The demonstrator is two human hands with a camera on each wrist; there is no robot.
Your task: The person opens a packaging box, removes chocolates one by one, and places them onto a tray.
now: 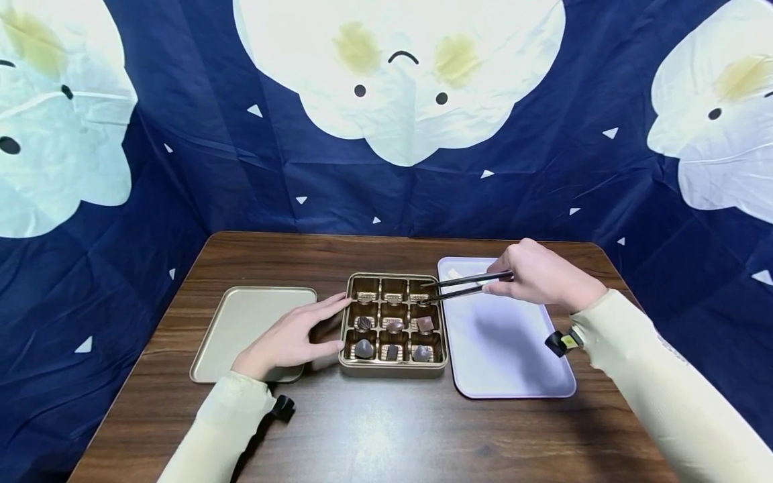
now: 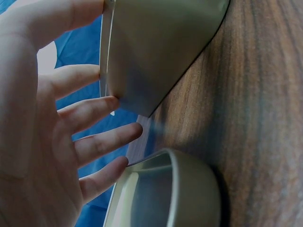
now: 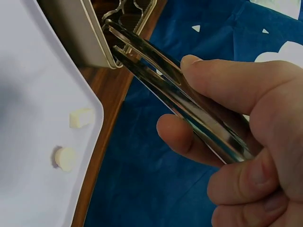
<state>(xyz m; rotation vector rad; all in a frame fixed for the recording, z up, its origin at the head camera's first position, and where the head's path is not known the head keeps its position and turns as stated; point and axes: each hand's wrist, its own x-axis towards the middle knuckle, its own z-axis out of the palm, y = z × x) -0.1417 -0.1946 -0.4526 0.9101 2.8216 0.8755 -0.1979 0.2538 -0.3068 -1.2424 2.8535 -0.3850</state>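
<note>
My right hand (image 1: 534, 276) holds a pair of metal tongs (image 3: 170, 90) between thumb and fingers. Their two serrated tips stand apart over the back right compartment of a gold tin (image 1: 392, 370), and I see nothing between them. Chocolates sit in the tin's middle and front rows, among them a square brown one (image 1: 425, 324), a striped dark one (image 1: 364, 323) and a rounded dark one (image 1: 364, 349). No chocolate shows in the back row. My left hand (image 1: 290, 339), fingers extended, touches the tin's left rim with thumb and fingertips.
Right of the tin lies a pale lavender tray (image 1: 507, 362); a cream-coloured block (image 3: 81, 117) and a round cream piece (image 3: 65, 159) are on it. On the left is a gold lid-like tray (image 1: 241, 329), partly under my left hand. A blue cloth backdrop (image 1: 338, 181) stands behind the table.
</note>
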